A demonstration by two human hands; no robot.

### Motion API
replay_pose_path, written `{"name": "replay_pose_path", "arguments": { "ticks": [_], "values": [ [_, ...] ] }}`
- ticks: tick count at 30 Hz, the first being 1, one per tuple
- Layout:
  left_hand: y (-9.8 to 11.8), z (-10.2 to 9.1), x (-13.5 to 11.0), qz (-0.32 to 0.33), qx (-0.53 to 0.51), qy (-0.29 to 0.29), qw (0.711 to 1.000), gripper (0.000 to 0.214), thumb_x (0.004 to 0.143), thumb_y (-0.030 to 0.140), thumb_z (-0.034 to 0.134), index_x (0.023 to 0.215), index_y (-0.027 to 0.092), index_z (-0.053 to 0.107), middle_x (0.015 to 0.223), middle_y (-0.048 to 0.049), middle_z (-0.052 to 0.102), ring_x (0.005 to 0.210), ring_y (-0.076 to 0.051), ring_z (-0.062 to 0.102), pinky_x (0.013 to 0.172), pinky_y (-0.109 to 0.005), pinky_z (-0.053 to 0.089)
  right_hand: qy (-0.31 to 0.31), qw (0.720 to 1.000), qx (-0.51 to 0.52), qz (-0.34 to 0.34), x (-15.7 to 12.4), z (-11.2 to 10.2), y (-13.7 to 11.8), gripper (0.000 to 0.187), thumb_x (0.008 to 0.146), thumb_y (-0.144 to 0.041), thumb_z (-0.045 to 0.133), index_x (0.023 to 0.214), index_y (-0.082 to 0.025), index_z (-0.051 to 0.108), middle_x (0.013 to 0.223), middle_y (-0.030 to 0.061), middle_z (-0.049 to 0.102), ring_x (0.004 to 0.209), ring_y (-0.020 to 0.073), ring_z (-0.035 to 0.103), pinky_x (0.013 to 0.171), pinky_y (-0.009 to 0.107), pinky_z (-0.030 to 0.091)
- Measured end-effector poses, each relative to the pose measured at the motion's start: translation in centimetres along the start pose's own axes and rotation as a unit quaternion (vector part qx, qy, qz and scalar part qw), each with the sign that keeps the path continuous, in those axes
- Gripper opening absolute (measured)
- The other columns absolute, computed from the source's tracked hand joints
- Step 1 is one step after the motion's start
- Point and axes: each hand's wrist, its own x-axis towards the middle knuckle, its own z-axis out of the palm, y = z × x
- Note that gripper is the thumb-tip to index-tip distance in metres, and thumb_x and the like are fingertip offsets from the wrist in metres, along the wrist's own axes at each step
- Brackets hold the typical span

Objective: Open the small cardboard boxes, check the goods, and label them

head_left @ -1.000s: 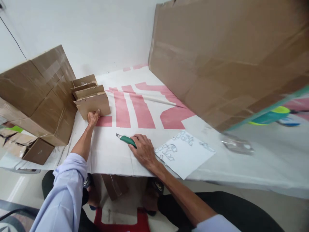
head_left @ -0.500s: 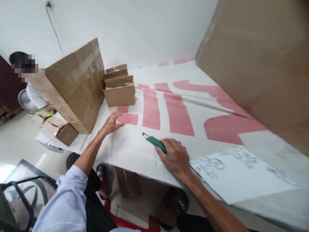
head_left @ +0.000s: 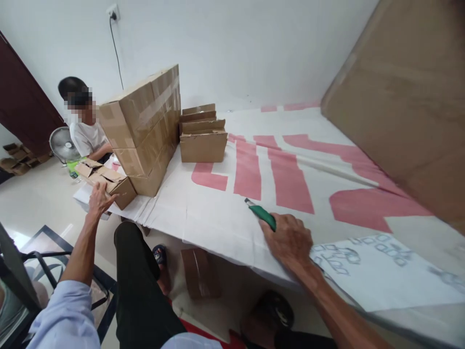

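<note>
My right hand rests on the white table cover, closed round a green utility knife whose blade end points up and left. My left hand reaches out to the left with fingers spread, just touching a small open cardboard box at the table's left corner. It holds nothing. A row of folded cardboard pieces stands further back, beside a large taped carton.
A big brown carton fills the upper right. A white sheet with small printed shapes lies right of my right hand. Another person sits on the floor at the left beside a fan. A small box stands under the table.
My left hand left the folded cardboard pieces and swung left across the table to the small open box. The view turned left. My right hand stayed on the knife.
</note>
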Motion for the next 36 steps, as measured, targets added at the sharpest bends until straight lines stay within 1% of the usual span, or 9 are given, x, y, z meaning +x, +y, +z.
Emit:
{"name": "replay_pose_path", "arguments": {
  "ticks": [4,11,15,21,25,27,30,33,36],
  "values": [
    [0.0,0.1,-1.1,0.015,0.024,-0.002,1.000,0.053,0.096,0.050,0.064,0.140,0.022,0.062,0.162,-0.0192,0.047,0.133,-0.041,0.062,0.108,-0.052,0.053,-0.016,1.000,-0.022,0.010,0.0,-0.3,-0.4,0.027,0.102,-0.036,0.055,0.113,-0.015,0.068,0.105,0.0156,0.069,0.101,0.0332,0.058,0.077,0.039,0.036],
    [1.8,-0.1,-6.2,0.074,0.046,0.031,0.996,0.046,0.098,0.047,0.063,0.134,0.019,0.068,0.152,-0.0207,0.057,0.129,-0.041,0.063,0.106,-0.052,0.053,-0.041,0.998,-0.038,0.017,0.1,-0.5,-0.7,0.032,0.104,-0.036,0.052,0.118,-0.013,0.068,0.109,0.0170,0.069,0.104,0.0341,0.060,0.081,0.041,0.039],
    [5.1,0.2,-10.3,0.115,0.035,0.046,0.992,0.047,0.097,0.047,0.064,0.131,0.016,0.069,0.148,-0.0244,0.059,0.127,-0.042,0.063,0.105,-0.054,0.054,-0.039,0.999,-0.033,0.017,0.1,-0.3,-0.7,0.035,0.102,-0.037,0.052,0.120,-0.013,0.069,0.109,0.0188,0.069,0.104,0.0354,0.060,0.082,0.044,0.042],
    [12.4,1.2,-16.9,0.178,-0.043,0.062,0.981,0.047,0.096,0.051,0.067,0.128,0.017,0.071,0.145,-0.0257,0.061,0.123,-0.043,0.064,0.101,-0.058,0.056,-0.023,1.000,-0.003,0.014,0.5,-0.7,-1.7,0.038,0.096,-0.036,0.053,0.117,-0.010,0.071,0.109,0.0238,0.068,0.104,0.0398,0.059,0.083,0.051,0.047],
    [15.4,1.1,-19.5,0.281,-0.184,0.064,0.940,0.052,0.093,0.055,0.072,0.133,0.023,0.068,0.138,-0.0190,0.067,0.120,-0.037,0.068,0.103,-0.053,0.058,0.044,0.992,0.116,-0.002,1.4,-2.1,-3.9,0.036,0.094,-0.038,0.052,0.114,-0.015,0.071,0.109,0.0210,0.069,0.107,0.0375,0.060,0.089,0.052,0.051],
    [15.0,0.6,-18.9,0.293,-0.273,0.095,0.911,0.048,0.095,0.050,0.070,0.136,0.025,0.067,0.138,-0.0155,0.068,0.126,-0.033,0.066,0.110,-0.049,0.056,0.063,0.974,0.219,-0.009,1.8,-3.3,-5.3,0.037,0.094,-0.043,0.052,0.112,-0.017,0.071,0.106,0.0182,0.069,0.103,0.0340,0.063,0.091,0.050,0.054],
    [12.7,0.3,-15.3,0.196,-0.384,0.135,0.892,0.048,0.095,0.041,0.069,0.138,0.022,0.064,0.145,-0.0166,0.063,0.139,-0.033,0.058,0.120,-0.051,0.047,0.046,0.930,0.365,0.007,1.9,-5.5,-7.3,0.046,0.095,-0.056,0.054,0.114,-0.018,0.072,0.109,0.0167,0.071,0.097,0.0303,0.068,0.086,0.048,0.058],
    [10.8,1.4,-11.0,0.080,-0.505,0.001,0.859,0.065,0.084,0.045,0.077,0.140,0.017,0.061,0.147,-0.0195,0.063,0.136,-0.037,0.061,0.115,-0.055,0.050,-0.008,0.881,0.472,0.036,1.6,-7.5,-9.3,0.059,0.092,-0.068,0.057,0.121,-0.018,0.070,0.118,0.0169,0.074,0.100,0.0299,0.071,0.086,0.048,0.061],
    [10.5,3.2,-9.6,0.071,-0.573,-0.124,0.807,0.075,0.070,0.045,0.087,0.135,0.017,0.063,0.140,-0.0173,0.068,0.134,-0.038,0.062,0.116,-0.053,0.049,-0.066,0.845,0.529,0.041,1.3,-8.8,-11.0,0.068,0.089,-0.074,0.060,0.128,-0.019,0.068,0.127,0.0175,0.073,0.107,0.0311,0.072,0.088,0.049,0.061]
  ]
}}
